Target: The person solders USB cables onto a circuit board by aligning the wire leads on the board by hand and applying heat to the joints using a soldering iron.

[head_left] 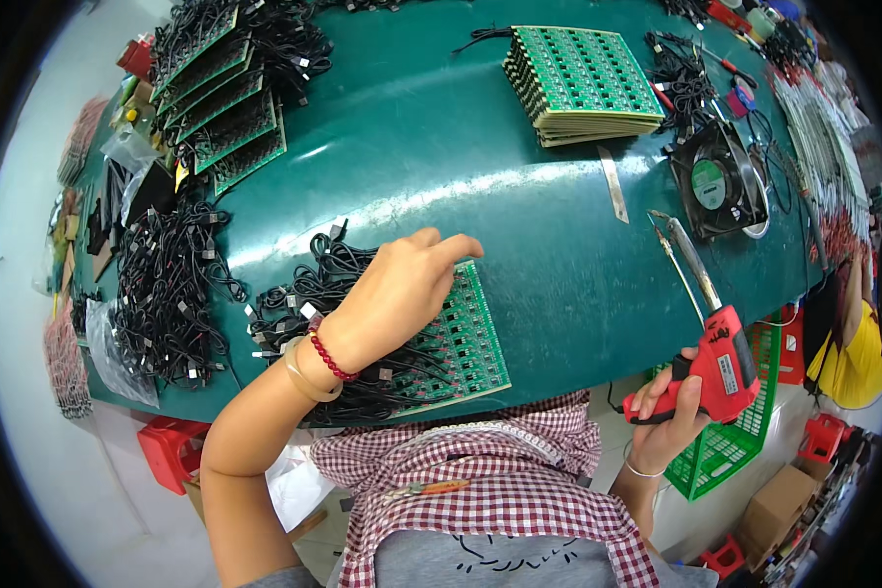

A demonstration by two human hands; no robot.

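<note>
Cables (171, 294) crowd the board (461, 338) under open left hand (402, 289); right hand (671, 416) grips soldering gun (720, 358).

The green surface (441, 147) carries a stack of circuit boards (583, 83), overlapping boards with cables (227, 103), and one wired board (456, 343). Loose black cables (171, 294), a small fan (717, 181) and a metal blade (613, 184) lie directly on it.

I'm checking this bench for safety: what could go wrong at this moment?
The right hand holds the red soldering gun off the table edge, tip up; it might swing into the left hand pressing on the green circuit board. The loose black cables beside that board could snag the wrist and drag it.
</note>
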